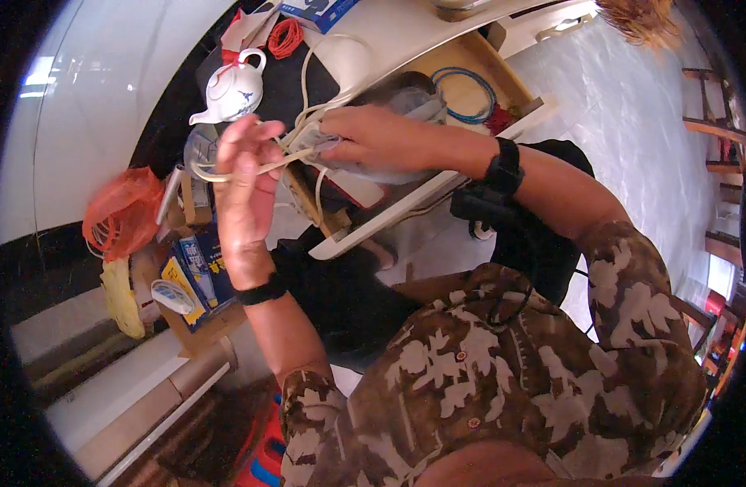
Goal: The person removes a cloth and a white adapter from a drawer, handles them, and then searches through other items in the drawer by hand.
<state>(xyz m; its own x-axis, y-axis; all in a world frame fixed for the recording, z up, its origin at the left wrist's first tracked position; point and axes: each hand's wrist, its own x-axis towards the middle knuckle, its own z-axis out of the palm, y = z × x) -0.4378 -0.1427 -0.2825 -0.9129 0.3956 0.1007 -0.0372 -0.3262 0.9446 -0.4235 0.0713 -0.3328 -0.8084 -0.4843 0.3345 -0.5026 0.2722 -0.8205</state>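
Note:
My left hand (248, 173) is raised beside the open drawer (403, 195), its fingers curled, with a white cable (275, 164) held beneath the thumb. A loop of that cable sticks out to the left of the hand. Over the drawer, my right hand (373, 139) pinches a crumpled clear plastic bag (409, 106) close to the cable's other stretch. Its fingertips are partly hidden by plastic and cable. Inside the drawer lie a coiled blue cable (464, 94) and a red-and-white flat item (357, 185).
A white teapot (232, 91) stands on the tabletop beyond my left hand, near a coil of red cord (285, 38). To the left are an orange plastic bag (123, 213) and a cardboard box (196, 338) with small packages. A black seat (543, 243) is at the right.

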